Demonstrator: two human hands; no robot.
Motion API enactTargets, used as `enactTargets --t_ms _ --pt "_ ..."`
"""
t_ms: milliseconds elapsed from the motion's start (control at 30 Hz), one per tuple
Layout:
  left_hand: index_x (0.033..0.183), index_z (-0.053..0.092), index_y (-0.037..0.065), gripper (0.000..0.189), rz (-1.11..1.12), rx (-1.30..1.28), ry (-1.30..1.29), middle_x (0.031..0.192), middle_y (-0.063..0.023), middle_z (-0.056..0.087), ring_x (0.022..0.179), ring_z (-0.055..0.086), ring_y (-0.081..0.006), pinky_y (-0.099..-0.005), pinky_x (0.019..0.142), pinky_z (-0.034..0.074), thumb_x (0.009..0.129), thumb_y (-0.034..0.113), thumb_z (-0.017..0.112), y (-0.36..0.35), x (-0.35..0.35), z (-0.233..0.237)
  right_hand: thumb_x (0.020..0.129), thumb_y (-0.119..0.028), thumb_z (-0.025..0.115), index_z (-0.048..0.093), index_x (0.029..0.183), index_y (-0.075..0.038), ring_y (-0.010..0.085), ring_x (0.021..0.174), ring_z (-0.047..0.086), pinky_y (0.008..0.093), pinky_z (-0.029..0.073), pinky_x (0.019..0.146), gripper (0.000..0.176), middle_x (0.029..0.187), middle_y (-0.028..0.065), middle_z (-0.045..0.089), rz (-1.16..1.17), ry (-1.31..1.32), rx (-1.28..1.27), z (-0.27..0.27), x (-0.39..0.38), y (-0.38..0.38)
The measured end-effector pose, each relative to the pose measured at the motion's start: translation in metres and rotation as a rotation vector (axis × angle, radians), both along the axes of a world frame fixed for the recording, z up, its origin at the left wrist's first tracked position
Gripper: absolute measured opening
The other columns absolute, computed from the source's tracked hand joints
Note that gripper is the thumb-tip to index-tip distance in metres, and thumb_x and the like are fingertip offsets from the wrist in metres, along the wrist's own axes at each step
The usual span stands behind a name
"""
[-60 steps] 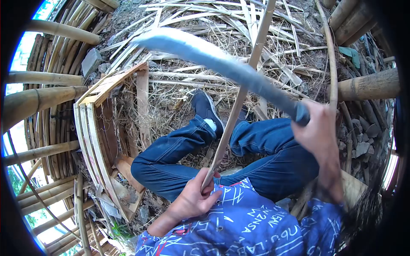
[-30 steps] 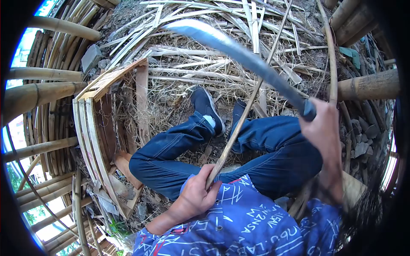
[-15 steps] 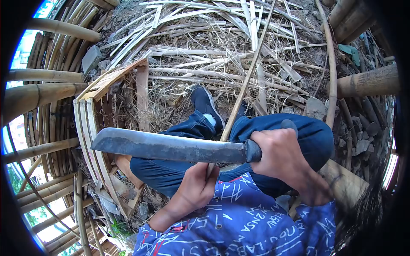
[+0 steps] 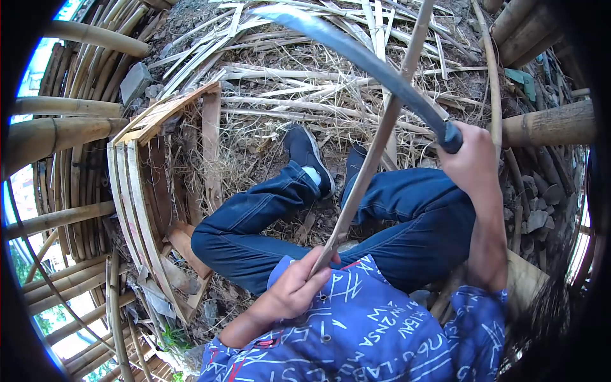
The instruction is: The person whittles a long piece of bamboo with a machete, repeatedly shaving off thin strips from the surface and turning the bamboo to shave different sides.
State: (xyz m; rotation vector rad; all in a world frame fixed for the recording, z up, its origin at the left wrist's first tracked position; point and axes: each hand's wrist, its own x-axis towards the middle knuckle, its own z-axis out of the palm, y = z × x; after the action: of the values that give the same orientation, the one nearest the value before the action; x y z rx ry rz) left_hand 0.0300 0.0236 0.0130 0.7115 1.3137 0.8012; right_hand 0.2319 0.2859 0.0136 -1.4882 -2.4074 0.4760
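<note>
My left hand point(image 4: 298, 283) is wrapped round the lower end of a long bamboo strip point(image 4: 369, 170), low in front of the printed blue shirt. From there the strip slants up and to the right, past the knees to the top edge of view. My right hand point(image 4: 470, 158) grips the machete point(image 4: 358, 56) by its handle, which the fingers mostly hide. It is raised out beyond the right knee. The blade points to the upper left and overlaps the upper part of the strip in this view.
Split bamboo strips point(image 4: 286, 105) and shavings litter the ground ahead. A wooden crate point(image 4: 137, 184) stands by the left knee. Bamboo poles point(image 4: 70, 121) line the left side, and a thick pole point(image 4: 547, 122) juts in from the right. Broken stones point(image 4: 538, 216) lie at right.
The machete has swung from lying across the lap, over the left hand, to up and forward at right. The strip's far part now looks nearer and thicker; the left hand stays low.
</note>
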Motion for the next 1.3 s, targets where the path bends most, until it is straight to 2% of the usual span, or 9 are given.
enactTargets --t_ms 67,133,167,333,500,800,933,1067,1300 --pt "0.112 0.048 0.002 0.017 0.033 -0.069 -0.269 0.071 -0.0001 0.048 0.053 0.038 -0.0081 -0.0245 0.047 0.031 0.099 0.012 0.048 -0.001 -0.003 -0.001 0.069 -0.014 0.070 0.066 0.077 -0.004 0.0386 0.073 0.065 0.0450 0.051 0.066 0.013 0.072 0.0199 0.064 -0.037 -0.042 -0.044 0.003 -0.001 -0.006" --pt "0.112 0.048 0.001 0.019 0.098 -0.187 -0.661 0.071 0.0000 0.049 0.050 0.042 -0.0064 -0.0215 0.043 0.033 0.100 0.016 0.049 0.001 -0.004 -0.002 0.072 -0.013 0.072 0.060 0.074 0.002 0.0313 0.059 0.063 0.0392 0.046 0.058 0.019 0.062 0.0169 0.058 0.094 0.170 -0.036 0.000 -0.003 -0.018" --pt "0.112 0.048 0.001 0.019 0.105 -0.187 -0.661 0.071 0.0000 0.049 0.050 0.042 -0.0064 -0.0215 0.043 0.033 0.100 0.016 0.049 0.005 -0.003 -0.001 0.066 -0.017 0.073 0.062 0.072 -0.003 0.0366 0.066 0.064 0.0414 0.050 0.061 0.019 0.066 0.0169 0.062 0.103 0.135 -0.136 0.005 -0.006 -0.026" --pt "0.105 0.052 0.000 0.016 0.020 -0.206 -0.466 0.067 -0.0020 0.054 0.051 0.055 -0.0083 -0.0228 0.043 0.046 0.095 0.011 0.060 0.025 -0.002 0.008 0.058 -0.020 0.078 0.061 0.069 -0.008 0.0341 0.061 0.063 0.0400 0.049 0.058 0.023 0.064 0.0138 0.062 0.362 0.254 -0.272 0.010 -0.017 -0.071" --pt "0.100 0.055 0.000 0.014 0.075 -0.212 -0.230 0.064 -0.0008 0.055 0.048 0.055 -0.0077 -0.0222 0.041 0.046 0.092 0.007 0.064 0.030 0.002 0.005 0.059 -0.027 0.077 0.059 0.071 -0.006 0.0308 0.060 0.064 0.0395 0.050 0.056 0.030 0.064 0.0123 0.062 0.469 0.162 -0.262 0.008 -0.017 -0.092" --pt "0.095 0.053 -0.001 0.013 0.093 -0.101 -0.156 0.059 0.0004 0.053 0.046 0.051 -0.0061 -0.0229 0.040 0.040 0.093 0.008 0.063 0.018 0.006 -0.007 0.060 -0.030 0.076 0.065 0.075 -0.007 0.0338 0.064 0.066 0.0438 0.051 0.060 0.031 0.065 0.0154 0.065 0.438 0.035 -0.375 -0.002 -0.022 -0.096" --pt "0.095 0.056 -0.001 0.013 0.072 -0.006 0.077 0.060 0.0000 0.054 0.049 0.050 -0.0049 -0.0235 0.043 0.038 0.090 0.007 0.065 0.016 0.009 -0.006 0.061 -0.030 0.075 0.066 0.074 -0.007 0.0352 0.065 0.066 0.0449 0.052 0.062 0.028 0.065 0.0159 0.065 0.441 -0.039 -0.407 -0.002 -0.024 -0.093" --pt "0.097 0.057 -0.002 0.017 0.032 0.127 0.308 0.063 -0.0033 0.057 0.056 0.049 -0.0050 -0.0268 0.050 0.039 0.087 0.008 0.067 0.013 0.008 -0.009 0.061 -0.029 0.074 0.066 0.072 -0.008 0.0349 0.065 0.066 0.0447 0.052 0.062 0.025 0.065 0.0158 0.065 0.453 -0.057 -0.381 0.002 -0.022 -0.090" --pt "0.101 0.057 -0.002 0.022 -0.015 0.068 0.332 0.067 -0.0062 0.059 0.062 0.052 -0.0080 -0.0294 0.056 0.043 0.087 0.012 0.067 0.016 0.010 -0.001 0.062 -0.028 0.073 0.067 0.072 -0.010 0.0342 0.065 0.066 0.0433 0.052 0.063 0.022 0.064 0.0140 0.065 0.363 -0.086 -0.191 -0.007 -0.018 -0.074"
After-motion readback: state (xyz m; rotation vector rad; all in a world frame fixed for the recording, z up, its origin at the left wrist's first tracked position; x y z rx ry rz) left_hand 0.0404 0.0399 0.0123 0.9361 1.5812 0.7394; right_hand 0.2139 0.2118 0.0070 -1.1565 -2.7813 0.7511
